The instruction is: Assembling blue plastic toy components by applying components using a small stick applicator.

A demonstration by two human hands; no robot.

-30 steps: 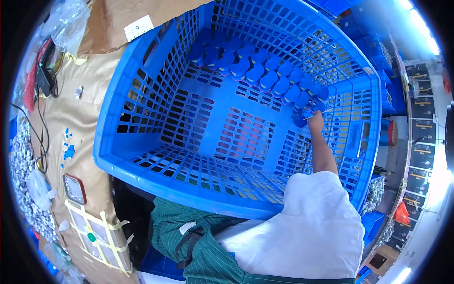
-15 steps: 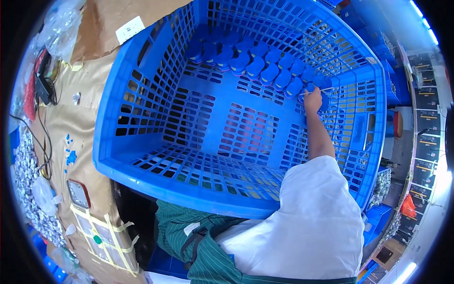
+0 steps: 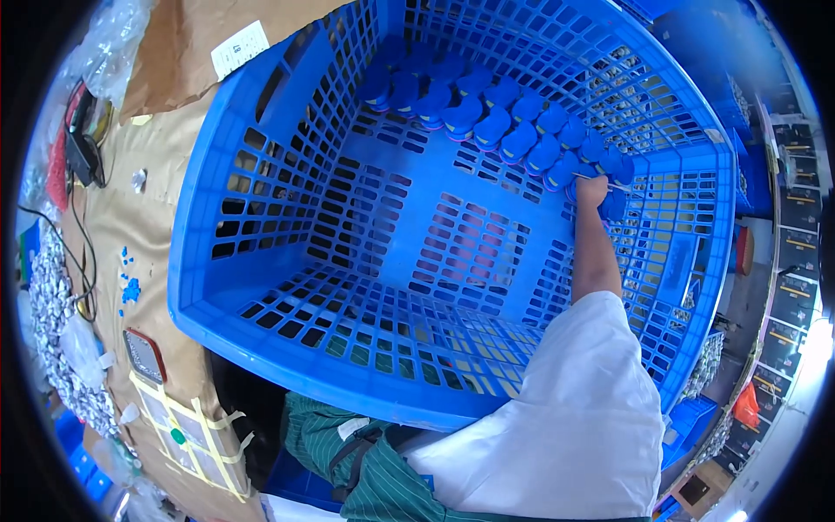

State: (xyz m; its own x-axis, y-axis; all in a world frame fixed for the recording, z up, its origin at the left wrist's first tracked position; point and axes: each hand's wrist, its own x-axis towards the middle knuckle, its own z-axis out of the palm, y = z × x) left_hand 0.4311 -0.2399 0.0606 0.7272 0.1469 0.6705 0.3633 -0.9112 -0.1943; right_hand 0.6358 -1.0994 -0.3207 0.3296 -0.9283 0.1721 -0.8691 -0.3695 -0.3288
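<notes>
Blue pieces [image 3: 504,122]: small rounded parts, lined up in rows along the far wall of our crate, floor level. Right hand [image 3: 591,190]: fingers curled closed at the near end of the row, touching the last pieces; a thin pale strip juts from the grip. Blue slatted crate [image 3: 261,287]: large, tilted toward us, on a brown paper-covered bench [image 3: 113,261]. Right arm: white-sleeved, stretched straight in over the near rim. Left hand: unseen.

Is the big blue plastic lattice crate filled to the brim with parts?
No: the blue plastic lattice crate holds only one row of small blue parts along its far wall.
</notes>
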